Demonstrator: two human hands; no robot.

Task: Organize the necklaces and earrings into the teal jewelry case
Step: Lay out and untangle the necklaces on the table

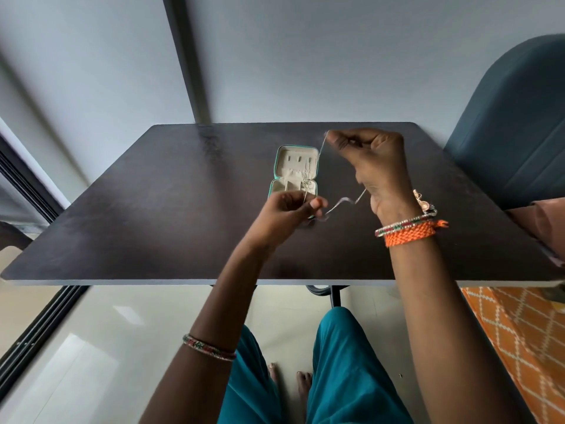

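Necklace chain (pixel 344 202) hangs stretched between both hands above the open teal jewelry case (pixel 295 175) mid-table: left hand (pixel 293 206) and right hand (pixel 371 160) each pinch it. Next it likely needs lowering onto the lid's hooks.

The open teal jewelry case (pixel 294 172) is the only thing lying on the dark bench (pixel 153 209), with bare surface left and right of it. A thin chain (pixel 345 201) stretched between both hands crosses its near right side.
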